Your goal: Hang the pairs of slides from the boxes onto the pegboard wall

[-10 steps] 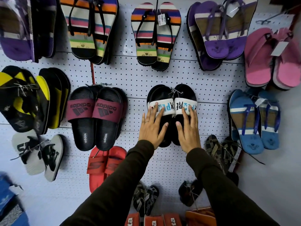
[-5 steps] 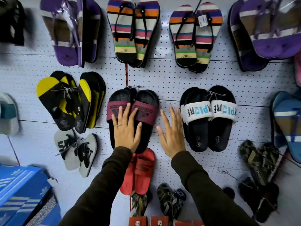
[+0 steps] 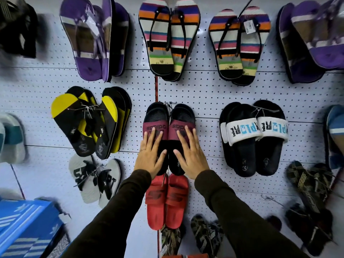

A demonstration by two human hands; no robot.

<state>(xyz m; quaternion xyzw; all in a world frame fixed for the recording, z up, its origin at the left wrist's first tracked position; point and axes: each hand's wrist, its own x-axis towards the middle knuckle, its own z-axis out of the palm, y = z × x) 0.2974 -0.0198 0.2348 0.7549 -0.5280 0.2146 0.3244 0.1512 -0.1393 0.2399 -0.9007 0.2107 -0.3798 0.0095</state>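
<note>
A pair of black slides with maroon straps [image 3: 168,116] hangs on the white pegboard wall [image 3: 204,94] at the middle. My left hand [image 3: 151,155] lies flat on the left slide, fingers spread, a ring on one finger. My right hand [image 3: 190,153] lies flat on the right slide, fingertips on its maroon strap. Neither hand grips anything. To the right hangs a black pair with white lettered straps [image 3: 255,136]. Directly below my hands hangs a red pair [image 3: 167,200].
Striped flip-flops [image 3: 167,38], purple pairs [image 3: 96,40] and a yellow-black pair [image 3: 91,121] hang around. Grey slides [image 3: 95,179] hang lower left, dark patterned sandals [image 3: 307,185] lower right. A blue striped shoe box [image 3: 28,228] sits at the bottom left.
Both hands left the white-strapped pair and moved left onto the maroon-strapped pair. My right hand, on bare pegboard half a second ago, now rests on the right slide. The view shifted left.
</note>
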